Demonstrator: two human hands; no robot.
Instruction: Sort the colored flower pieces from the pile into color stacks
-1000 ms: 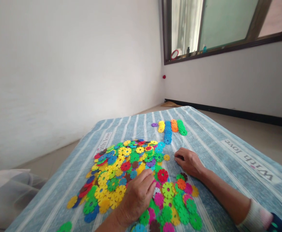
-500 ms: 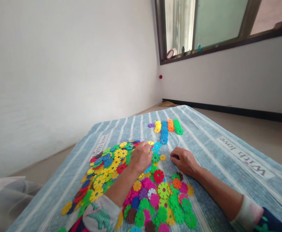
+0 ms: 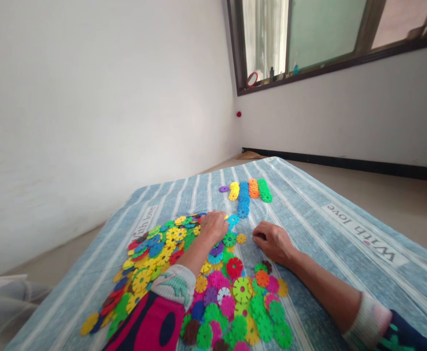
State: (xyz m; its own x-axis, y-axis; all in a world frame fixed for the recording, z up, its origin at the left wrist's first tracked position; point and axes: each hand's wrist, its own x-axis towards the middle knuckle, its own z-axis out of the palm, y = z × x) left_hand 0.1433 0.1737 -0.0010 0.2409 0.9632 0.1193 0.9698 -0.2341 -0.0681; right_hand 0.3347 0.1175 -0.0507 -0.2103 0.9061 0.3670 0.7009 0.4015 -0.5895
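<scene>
A wide heap of coloured, notched plastic discs (image 3: 145,278) covers the near middle of the cloth. My left hand (image 3: 214,228) is over the heap's far edge, palm down, fingers bent onto the discs; its fingertips are hidden behind the hand. My right hand (image 3: 274,242) rests on the cloth right of the heap, its fingers curled in; what they hold, if anything, is out of sight. Between the hands lies a small orange-yellow disc (image 3: 241,238). Light-blue discs (image 3: 233,221) lie just beyond my left hand.
Farther back, overlapping discs form rows: yellow (image 3: 234,191), blue (image 3: 243,200), orange (image 3: 253,188) and green (image 3: 265,190). A single purple disc (image 3: 224,189) lies left of them. The striped blue cloth (image 3: 304,214) covers the table. White walls (image 3: 107,97) stand behind.
My left hand has shifted slightly forward over the heap, and more of its sleeve shows. My right hand keeps its place and curled shape. The whole view has turned a little.
</scene>
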